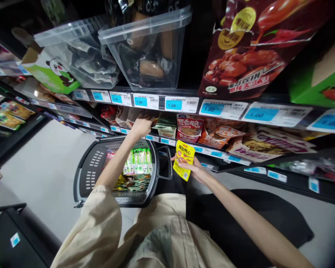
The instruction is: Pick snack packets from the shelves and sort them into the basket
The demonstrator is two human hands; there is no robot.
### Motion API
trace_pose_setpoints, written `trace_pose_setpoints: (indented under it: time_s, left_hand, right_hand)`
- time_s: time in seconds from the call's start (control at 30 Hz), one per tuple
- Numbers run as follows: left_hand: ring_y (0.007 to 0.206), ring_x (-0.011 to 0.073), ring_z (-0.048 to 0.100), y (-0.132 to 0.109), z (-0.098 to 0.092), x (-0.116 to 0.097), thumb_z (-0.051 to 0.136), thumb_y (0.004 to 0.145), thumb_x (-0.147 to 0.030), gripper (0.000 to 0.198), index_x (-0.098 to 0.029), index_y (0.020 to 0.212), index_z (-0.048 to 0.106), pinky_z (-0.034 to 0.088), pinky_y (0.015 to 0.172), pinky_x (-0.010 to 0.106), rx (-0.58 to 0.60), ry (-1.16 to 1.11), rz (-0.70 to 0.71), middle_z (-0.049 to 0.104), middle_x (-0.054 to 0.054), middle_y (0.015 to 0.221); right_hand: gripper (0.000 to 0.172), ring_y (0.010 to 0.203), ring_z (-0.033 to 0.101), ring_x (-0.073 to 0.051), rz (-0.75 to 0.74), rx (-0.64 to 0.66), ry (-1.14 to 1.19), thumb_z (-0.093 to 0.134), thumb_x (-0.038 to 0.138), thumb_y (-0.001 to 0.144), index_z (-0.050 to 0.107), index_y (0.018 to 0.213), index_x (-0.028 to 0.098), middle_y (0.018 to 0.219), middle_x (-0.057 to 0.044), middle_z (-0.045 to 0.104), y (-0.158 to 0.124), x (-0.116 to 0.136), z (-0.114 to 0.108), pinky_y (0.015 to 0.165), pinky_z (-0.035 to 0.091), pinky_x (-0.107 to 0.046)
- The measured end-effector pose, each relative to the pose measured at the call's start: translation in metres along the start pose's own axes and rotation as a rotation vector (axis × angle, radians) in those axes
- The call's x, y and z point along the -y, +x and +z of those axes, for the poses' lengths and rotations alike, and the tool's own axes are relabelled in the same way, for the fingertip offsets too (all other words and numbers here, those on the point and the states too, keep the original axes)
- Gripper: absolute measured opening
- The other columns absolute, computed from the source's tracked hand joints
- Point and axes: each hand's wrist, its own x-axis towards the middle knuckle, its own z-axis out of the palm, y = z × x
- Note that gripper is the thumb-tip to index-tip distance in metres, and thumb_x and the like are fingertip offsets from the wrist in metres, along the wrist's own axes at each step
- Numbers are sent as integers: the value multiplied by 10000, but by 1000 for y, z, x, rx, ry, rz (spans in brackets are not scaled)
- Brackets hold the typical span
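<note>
My right hand point(194, 167) grips a yellow snack packet point(184, 158) with dark Chinese print, holding it upright beside the basket handle. My left hand point(142, 126) reaches across the basket to the lower shelf, at the packets near its left part; the fingers are mostly hidden there, so their grip does not show. Just right of that hand stand pale green packets point(166, 124) and a red snack bag point(189, 128). Below my left arm, the dark grey shopping basket point(85, 167) holds green-and-white packets point(139, 160) and several darker green and yellow ones.
Clear plastic bins point(153, 56) and a dark red snack box point(240, 56) stand on the upper shelf, whose price-tag rail point(181, 104) overhangs the lower shelf. Orange bags point(219, 132) sit farther right. A black shelf unit point(19, 238) stands at the lower left.
</note>
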Motion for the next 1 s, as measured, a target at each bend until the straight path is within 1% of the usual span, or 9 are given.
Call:
trace_pose_setpoints:
  time_s: [0.27, 0.37, 0.47, 0.53, 0.57, 0.63, 0.77, 0.9, 1.0]
  left_hand:
    - [1067, 314, 650, -36, -1, -5, 456, 890, -56, 290, -126, 1077, 666, 433, 1089, 481, -46, -21, 37, 721, 162, 1032]
    - [1120, 314, 611, -46, -3, -6, 450, 887, -42, 329, -117, 1140, 647, 436, 1108, 486, -106, -83, 50, 695, 167, 1091]
    - [1255, 310, 550, -67, -11, -14, 444, 934, -79, 393, -138, 1301, 573, 445, 1115, 495, -341, -229, -48, 621, 184, 1306]
    - [1214, 286, 576, -87, -18, -27, 469, 970, -142, 308, -185, 1256, 576, 487, 1063, 471, -520, -384, -182, 620, 155, 1276]
    - [1127, 264, 614, -98, -21, -35, 489, 988, -191, 231, -206, 1196, 589, 519, 1006, 443, -550, -484, -236, 643, 128, 1191]
    - [947, 223, 661, -118, -22, -57, 551, 1002, -315, 164, -236, 1136, 599, 565, 876, 388, -425, -707, -245, 670, 76, 1060]
    - [954, 249, 716, -137, -3, -114, 727, 891, -522, 428, -249, 1205, 627, 602, 795, 369, 28, -1004, -73, 717, 94, 1149]
    - [825, 259, 729, -136, 25, -149, 659, 927, -541, 322, -229, 994, 702, 606, 766, 386, 33, -1110, -176, 759, 88, 968]
    - [750, 241, 737, -141, 28, -127, 622, 952, -530, 340, -209, 967, 734, 616, 702, 365, 30, -1221, -320, 777, 78, 887]
  right_hand:
    - [530, 1007, 596, -261, -95, 90, -205, 884, 628, 646, 783, 961, 213, 1069, -78, 650, 4, -2, 2, 871, 495, -389]
    - [519, 1049, 602, -272, -174, 104, -251, 869, 647, 663, 737, 903, 206, 1091, -81, 636, 5, -3, 3, 915, 497, -408]
    - [464, 1046, 620, -264, -298, 62, -348, 862, 597, 711, 623, 797, 208, 1067, -77, 614, 4, -2, 6, 938, 508, -418]
    - [459, 1039, 618, -259, -394, -22, -499, 882, 529, 718, 545, 756, 219, 1060, -74, 591, 2, -1, 9, 929, 514, -412]
    - [465, 1036, 615, -258, -432, -69, -587, 894, 502, 711, 524, 764, 225, 1072, -76, 583, 1, -2, 10, 918, 518, -407]
    - [482, 1042, 613, -263, -469, -139, -737, 908, 487, 696, 516, 824, 236, 1128, -87, 578, -1, -5, 14, 893, 526, -400]
    - [495, 1080, 622, -292, -558, -185, -948, 869, 495, 733, 520, 978, 243, 1200, -113, 585, -4, -20, 16, 900, 518, -432]
    - [462, 1027, 639, -313, -741, -175, -1164, 838, 462, 785, 535, 1049, 234, 1151, -128, 608, -6, -32, 15, 862, 509, -473]
    - [583, 1111, 634, -327, -767, -145, -1150, 864, 500, 788, 539, 1195, 237, 1235, -148, 597, -8, -29, 15, 911, 540, -497]
